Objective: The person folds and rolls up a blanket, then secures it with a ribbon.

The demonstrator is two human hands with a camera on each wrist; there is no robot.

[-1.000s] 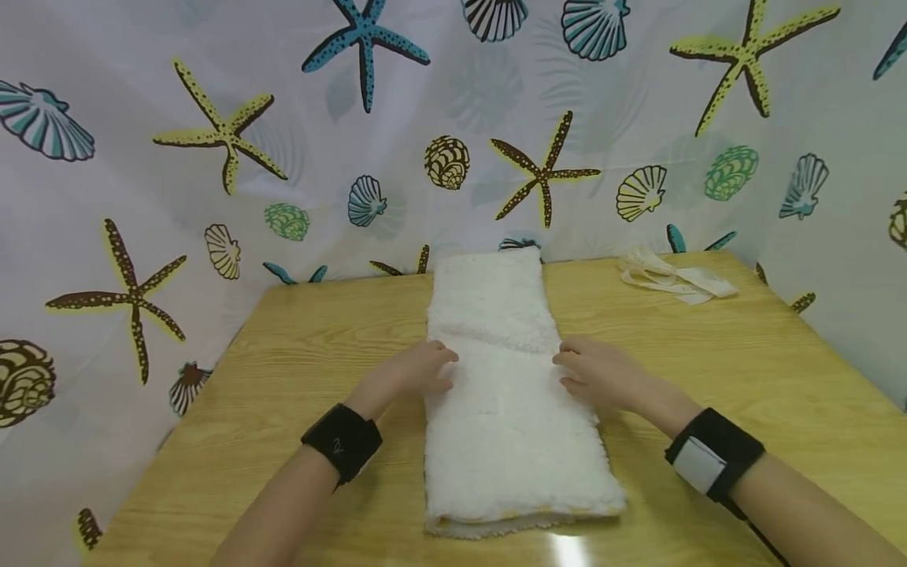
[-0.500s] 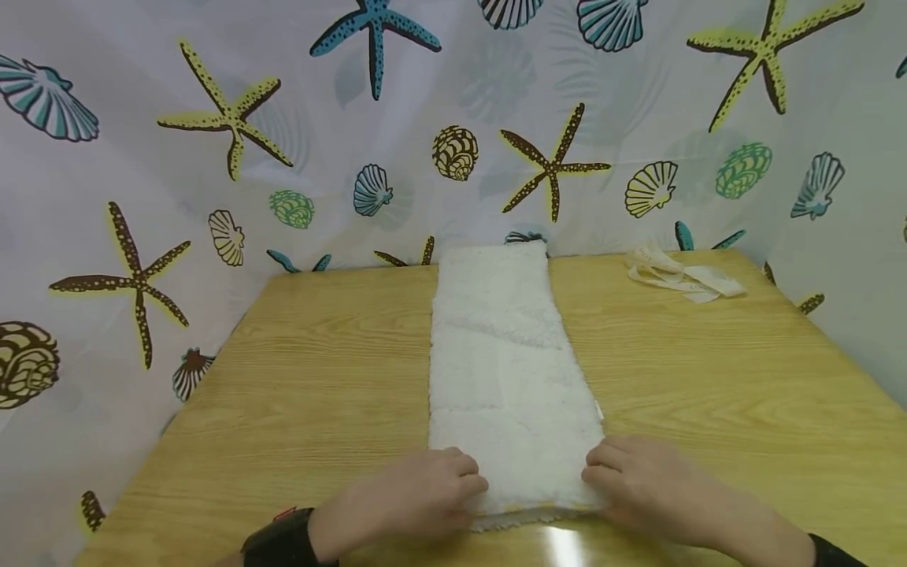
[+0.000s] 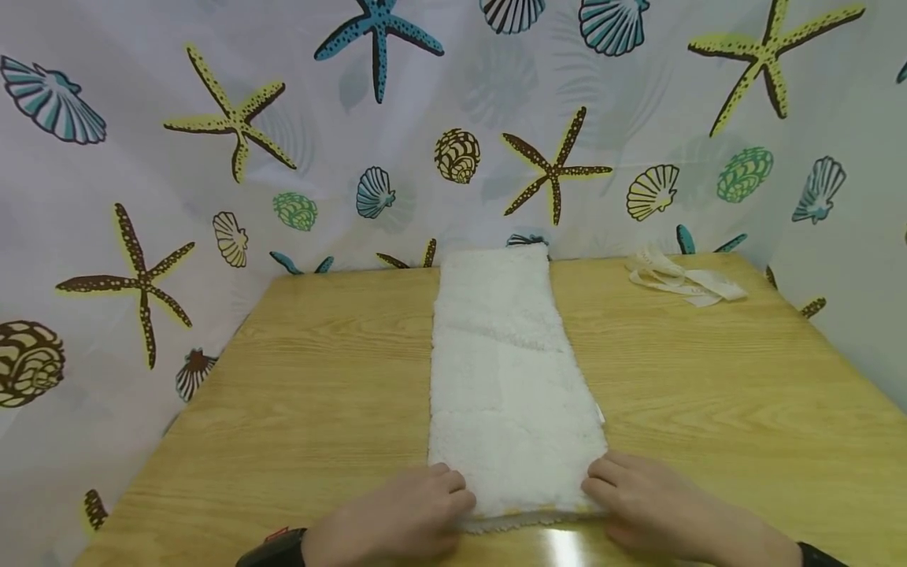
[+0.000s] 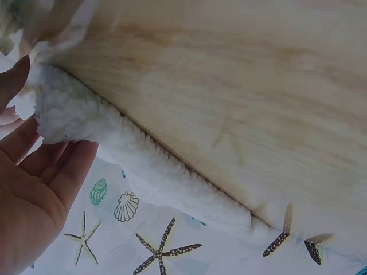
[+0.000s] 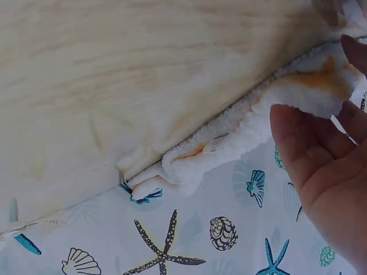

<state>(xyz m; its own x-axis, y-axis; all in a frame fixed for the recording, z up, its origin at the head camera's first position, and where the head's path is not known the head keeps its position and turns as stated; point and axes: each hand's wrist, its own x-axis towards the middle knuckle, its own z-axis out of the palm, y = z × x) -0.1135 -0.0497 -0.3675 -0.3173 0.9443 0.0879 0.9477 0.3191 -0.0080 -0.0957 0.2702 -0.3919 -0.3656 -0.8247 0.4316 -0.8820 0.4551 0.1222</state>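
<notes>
A fluffy white fleece cloth (image 3: pixel 513 378), folded into a long strip, runs from the table's far edge toward its front. At its near left corner, my left hand (image 3: pixel 407 508) grips the fleece, fingers over the top and thumb at the near edge. My right hand (image 3: pixel 659 504) holds the near right corner in the same way. In the left wrist view, the fleece's edge (image 4: pixel 74 114) lies between thumb and fingers. Layers with yellow-orange patches and a small printed label (image 5: pixel 215 143) show along the side in the right wrist view.
Pale ribbon-like strips (image 3: pixel 687 282) lie in a loose heap at the back right of the wooden table (image 3: pixel 319 378). A white curtain (image 3: pixel 397 134) printed with starfish and shells hangs behind and along the sides.
Both hands have moved from the middle of the fleece cloth back to its near corners and gripped them. Over the last half second they have shifted only slightly.
</notes>
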